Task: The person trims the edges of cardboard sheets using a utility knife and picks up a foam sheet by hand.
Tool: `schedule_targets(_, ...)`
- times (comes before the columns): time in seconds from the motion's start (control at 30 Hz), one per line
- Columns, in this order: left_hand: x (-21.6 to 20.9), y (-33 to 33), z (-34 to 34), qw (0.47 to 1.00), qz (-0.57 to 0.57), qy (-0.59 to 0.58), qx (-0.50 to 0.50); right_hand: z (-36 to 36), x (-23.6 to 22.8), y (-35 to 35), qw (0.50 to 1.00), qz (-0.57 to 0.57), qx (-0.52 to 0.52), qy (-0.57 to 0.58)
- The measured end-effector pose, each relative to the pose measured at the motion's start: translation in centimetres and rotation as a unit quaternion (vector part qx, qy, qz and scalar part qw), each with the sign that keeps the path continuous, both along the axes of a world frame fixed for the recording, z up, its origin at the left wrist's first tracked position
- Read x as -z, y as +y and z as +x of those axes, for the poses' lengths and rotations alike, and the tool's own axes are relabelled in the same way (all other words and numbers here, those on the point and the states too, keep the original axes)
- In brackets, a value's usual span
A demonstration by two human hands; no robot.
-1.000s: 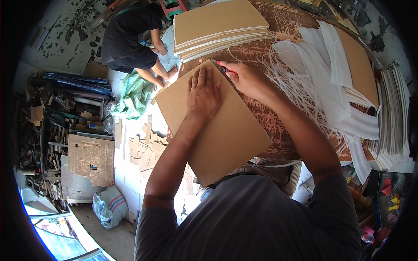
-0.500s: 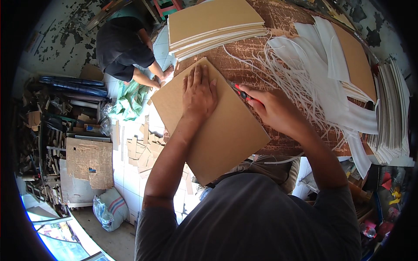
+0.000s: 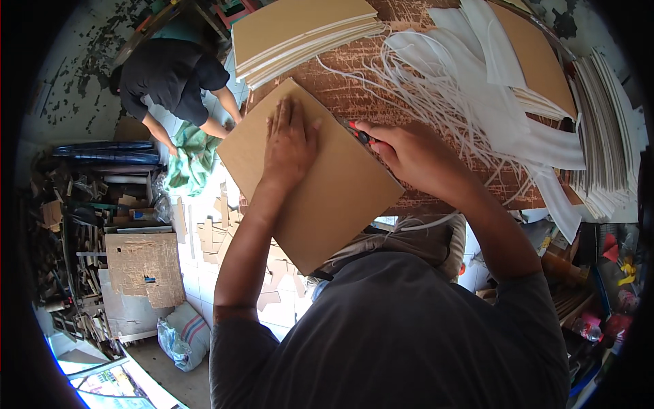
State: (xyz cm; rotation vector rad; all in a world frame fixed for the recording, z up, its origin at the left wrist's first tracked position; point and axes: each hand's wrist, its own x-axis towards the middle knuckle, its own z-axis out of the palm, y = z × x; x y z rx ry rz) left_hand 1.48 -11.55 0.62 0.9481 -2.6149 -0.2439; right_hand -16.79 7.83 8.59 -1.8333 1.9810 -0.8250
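In the head view, your right hand (image 3: 415,153) has travelled down from the board's far corner over the last second and now sits partway along its right edge, the red-and-black cutter (image 3: 364,137) against or just beside that edge; this suggests a stroke is under way, with the nearer stretch of the edge still to go. Your right grip is closed around the cutter's handle. Your left hand (image 3: 289,146) stays spread flat on the board, fingers close together and thumb apart, pressing rather than grasping, which probably keeps the sheet from sliding. The brown board (image 3: 334,211) lies turned cornerwise on the scratched tabletop (image 3: 405,15), its near-left part overhanging toward your lap. It looks flat, smooth and plain, with straight sides; whether the blade bites into it is too small to tell. Beyond it stands a stack of similar boards (image 3: 300,31), and white strips (image 3: 422,88) tangle to the right.
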Motion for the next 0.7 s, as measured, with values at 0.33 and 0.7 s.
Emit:
schedule_targets(0.33,0.4,6.3,0.7,0.997,-0.044,-0.067,0.015,0.0,1.9,0.4,0.999,-0.028,-0.007,-0.022)
schedule_targets(0.7,0.1,6.7,0.3,0.995,-0.044,-0.087,0.002,0.0,0.7,5.8,0.997,-0.017,-0.019,-0.067)
